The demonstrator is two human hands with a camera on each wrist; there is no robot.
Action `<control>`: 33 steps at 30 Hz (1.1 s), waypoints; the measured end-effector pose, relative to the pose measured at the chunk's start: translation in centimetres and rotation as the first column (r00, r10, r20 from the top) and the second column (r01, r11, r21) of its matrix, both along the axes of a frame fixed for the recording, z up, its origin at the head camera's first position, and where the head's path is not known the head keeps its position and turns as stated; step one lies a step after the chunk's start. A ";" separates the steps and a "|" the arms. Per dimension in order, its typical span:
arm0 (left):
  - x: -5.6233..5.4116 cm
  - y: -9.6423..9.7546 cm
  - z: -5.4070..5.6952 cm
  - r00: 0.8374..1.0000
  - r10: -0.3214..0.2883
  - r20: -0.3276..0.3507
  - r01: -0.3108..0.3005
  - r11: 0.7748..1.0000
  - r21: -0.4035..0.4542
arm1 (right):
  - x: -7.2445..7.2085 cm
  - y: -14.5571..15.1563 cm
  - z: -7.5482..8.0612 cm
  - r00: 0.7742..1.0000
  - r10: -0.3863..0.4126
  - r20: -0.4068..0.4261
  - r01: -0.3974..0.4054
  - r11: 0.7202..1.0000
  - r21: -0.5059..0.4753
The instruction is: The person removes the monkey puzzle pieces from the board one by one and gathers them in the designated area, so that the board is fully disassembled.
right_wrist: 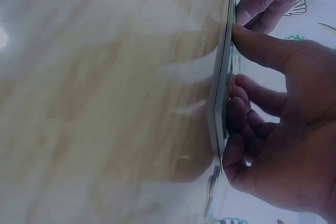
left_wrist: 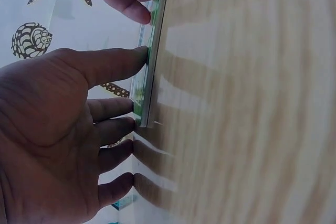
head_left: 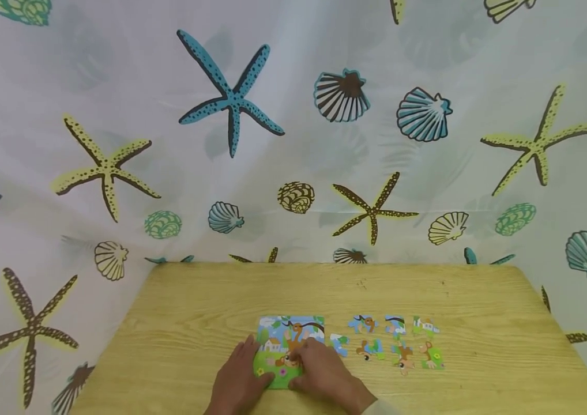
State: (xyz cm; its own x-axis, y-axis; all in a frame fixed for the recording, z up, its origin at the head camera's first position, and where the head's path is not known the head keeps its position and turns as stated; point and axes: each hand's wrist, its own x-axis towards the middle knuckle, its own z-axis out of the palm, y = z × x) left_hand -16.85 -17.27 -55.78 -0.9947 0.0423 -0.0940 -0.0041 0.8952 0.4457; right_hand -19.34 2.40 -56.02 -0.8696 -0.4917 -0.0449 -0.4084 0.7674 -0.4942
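A square jigsaw puzzle (head_left: 283,323) with a picture of a monkey, a house and green grass lies on the wooden table. My left hand (head_left: 240,372) rests along its left side, thumb on the lower left of the board and fingers spread toward the table in the left wrist view. Over the puzzle's right half, my right hand (head_left: 323,369) touches the picture with its fingertips, the thumb at the lower part of the board. The right wrist view shows its index fingertip on the board and other fingers bent against the edge. This hand hides part of the monkey.
Several loose puzzle pieces lie to the right of the board in rough rows, among them a house piece (head_left: 425,325), a monkey-and-grass piece (head_left: 432,357) and a blue piece (head_left: 339,344) near the right hand. A shell-patterned curtain (head_left: 293,155) surrounds the table (head_left: 195,305).
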 end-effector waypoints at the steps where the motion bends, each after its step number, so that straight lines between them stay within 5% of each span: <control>1: 0.0 0.0 -0.1 1.000 0.004 0.000 -0.004 1.000 0.003 | 0.0 0.0 0.1 1.000 -0.013 0.017 0.013 1.000 -0.009; 12: -0.2 0.2 -0.4 1.000 0.011 0.008 -0.011 0.999 0.036 | -0.5 0.1 0.3 0.980 -0.075 0.186 0.095 0.990 -0.102; 22: -0.3 0.2 -0.5 1.000 0.015 0.003 -0.015 0.999 0.049 | 0.3 3.2 0.5 0.987 -0.042 0.157 0.087 0.952 -0.292; 33: -0.2 -0.2 -0.6 0.999 0.022 0.045 -0.025 0.998 0.052 | 1.8 8.1 1.0 0.989 -0.074 0.125 0.106 0.955 -0.278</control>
State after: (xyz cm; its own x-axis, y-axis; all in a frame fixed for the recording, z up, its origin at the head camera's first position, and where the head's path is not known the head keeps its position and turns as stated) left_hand -17.03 -17.48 -56.41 -0.9903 0.0250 -0.1365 -0.0457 0.8698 0.4912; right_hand -17.51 10.47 -55.07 -0.9083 -0.4182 -0.0146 -0.2739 0.6206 -0.7348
